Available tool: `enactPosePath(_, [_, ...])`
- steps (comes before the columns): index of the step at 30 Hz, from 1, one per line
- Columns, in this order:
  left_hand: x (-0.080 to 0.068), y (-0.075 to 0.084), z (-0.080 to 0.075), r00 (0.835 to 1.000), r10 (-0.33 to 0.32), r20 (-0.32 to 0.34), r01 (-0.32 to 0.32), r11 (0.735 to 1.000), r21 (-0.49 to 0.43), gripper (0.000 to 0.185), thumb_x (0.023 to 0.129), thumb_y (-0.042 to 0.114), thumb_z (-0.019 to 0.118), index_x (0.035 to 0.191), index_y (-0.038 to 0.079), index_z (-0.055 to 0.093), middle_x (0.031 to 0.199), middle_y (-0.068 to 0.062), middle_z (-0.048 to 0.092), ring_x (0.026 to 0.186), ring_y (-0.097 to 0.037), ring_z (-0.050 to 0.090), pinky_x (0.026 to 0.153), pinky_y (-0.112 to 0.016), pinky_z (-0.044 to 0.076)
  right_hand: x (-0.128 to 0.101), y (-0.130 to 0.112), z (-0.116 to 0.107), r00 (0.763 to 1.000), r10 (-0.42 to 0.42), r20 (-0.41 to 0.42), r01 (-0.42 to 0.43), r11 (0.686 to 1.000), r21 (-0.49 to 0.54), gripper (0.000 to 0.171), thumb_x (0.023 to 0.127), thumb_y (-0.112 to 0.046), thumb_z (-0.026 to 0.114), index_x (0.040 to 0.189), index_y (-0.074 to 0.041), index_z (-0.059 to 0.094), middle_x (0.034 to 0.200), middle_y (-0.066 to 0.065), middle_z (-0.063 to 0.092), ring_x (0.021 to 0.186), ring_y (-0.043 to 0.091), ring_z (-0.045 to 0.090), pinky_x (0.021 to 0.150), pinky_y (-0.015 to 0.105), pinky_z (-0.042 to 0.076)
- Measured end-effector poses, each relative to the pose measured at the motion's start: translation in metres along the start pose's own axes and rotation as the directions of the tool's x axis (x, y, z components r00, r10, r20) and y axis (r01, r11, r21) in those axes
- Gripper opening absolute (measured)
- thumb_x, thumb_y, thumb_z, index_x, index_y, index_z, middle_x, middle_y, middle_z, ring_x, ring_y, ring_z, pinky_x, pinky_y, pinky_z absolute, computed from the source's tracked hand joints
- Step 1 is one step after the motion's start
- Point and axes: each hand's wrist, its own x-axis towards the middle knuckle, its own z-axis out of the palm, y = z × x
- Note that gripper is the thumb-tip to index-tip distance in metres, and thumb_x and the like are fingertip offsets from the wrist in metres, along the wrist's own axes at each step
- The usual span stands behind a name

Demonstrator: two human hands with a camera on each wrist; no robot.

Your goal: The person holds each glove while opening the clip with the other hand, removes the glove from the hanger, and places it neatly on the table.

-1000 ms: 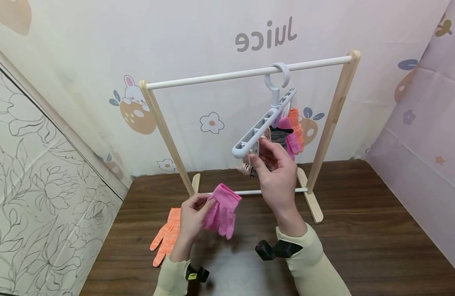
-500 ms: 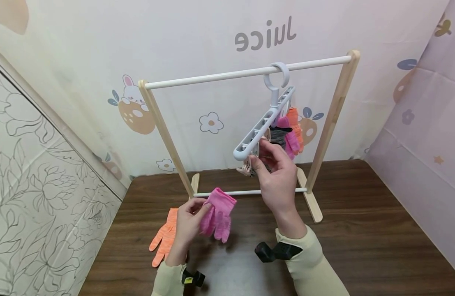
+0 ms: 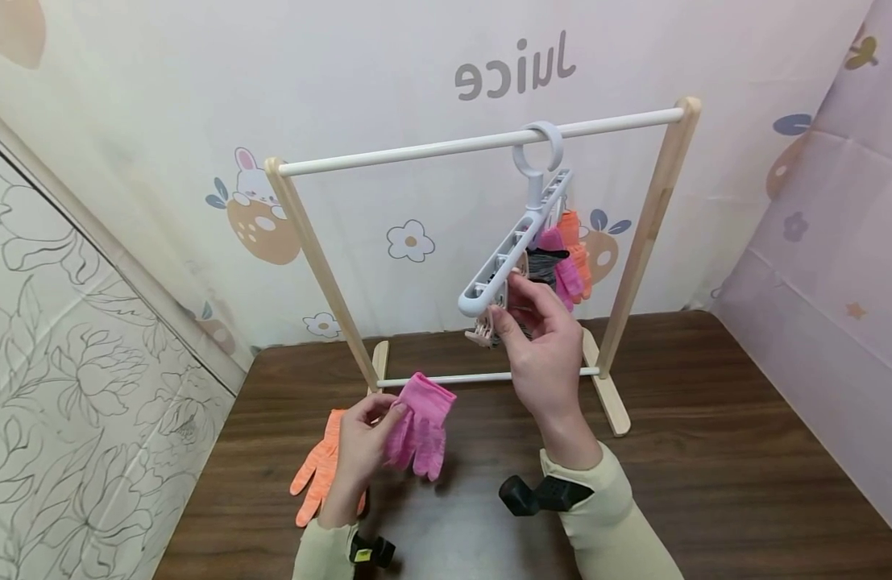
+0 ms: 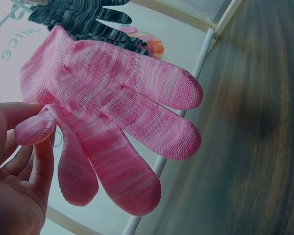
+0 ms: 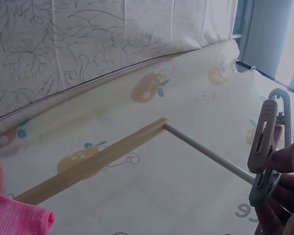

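My left hand (image 3: 360,447) pinches a pink knitted glove (image 3: 425,411) near its cuff, in front of the rack's lower left. In the left wrist view the glove's fingers (image 4: 157,81) spread out to the right, and its thumb is folded by my fingertips. My right hand (image 3: 547,362) grips a beige-and-grey clip (image 5: 263,137) at the near end of a pale grey hanger (image 3: 489,278). Farther along the hanger hang a dark striped glove (image 3: 545,264), a pink glove (image 3: 570,278) and an orange glove (image 3: 579,262), partly hidden by my right hand and each other.
The hanger hooks over the white top bar (image 3: 416,153) of a wooden rack (image 3: 656,213) standing on a dark wood table (image 3: 714,451). Another orange glove (image 3: 318,471) lies on the table, left of my left hand. A printed curtain (image 3: 387,72) stands behind.
My left hand has moved left and slightly down with the pink glove, away from the hanger. My right hand stays at the clip.
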Motion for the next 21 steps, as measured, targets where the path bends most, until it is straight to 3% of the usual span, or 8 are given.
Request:
enactPosePath(9, [-0.003, 0.0, -0.007, 1.0, 0.007, 0.003, -0.007, 1.0, -0.003, 0.005, 0.087, 0.0, 0.074, 0.092, -0.002, 0.073, 0.089, -0.015, 0.071, 0.076, -0.016, 0.065, 0.062, -0.024, 0.054, 0.0, 0.0, 0.0, 1.0, 0.002, 0.004, -0.002, 1.0, 0.0, 0.038, 0.086, 0.011, 0.07, 0.124, 0.007, 0.064, 0.111, 0.014, 0.065, 0.1, 0.021, 0.064, 0.088, 0.026, 0.052])
enactPosePath(17, [-0.004, -0.003, -0.011, 0.999, -0.038, -0.027, 0.038, 0.999, 0.013, 0.005, 0.088, 0.001, 0.074, 0.092, -0.002, 0.072, 0.085, -0.016, 0.07, 0.074, -0.013, 0.064, 0.057, -0.022, 0.052, 0.0, 0.0, -0.001, 1.0, -0.002, 0.008, 0.002, 1.0, -0.003, 0.039, 0.086, 0.011, 0.07, 0.124, 0.007, 0.063, 0.111, 0.014, 0.065, 0.101, 0.022, 0.064, 0.088, 0.027, 0.053])
enactPosePath(21, [-0.002, -0.018, -0.014, 0.998, -0.056, -0.042, 0.057, 0.998, 0.02, 0.007, 0.088, 0.002, 0.075, 0.093, -0.002, 0.073, 0.084, -0.016, 0.07, 0.07, -0.013, 0.063, 0.053, -0.022, 0.05, 0.0, 0.001, -0.002, 1.0, 0.002, 0.012, -0.002, 1.0, -0.007, 0.039, 0.086, 0.011, 0.07, 0.124, 0.007, 0.063, 0.111, 0.014, 0.065, 0.101, 0.022, 0.063, 0.089, 0.027, 0.053])
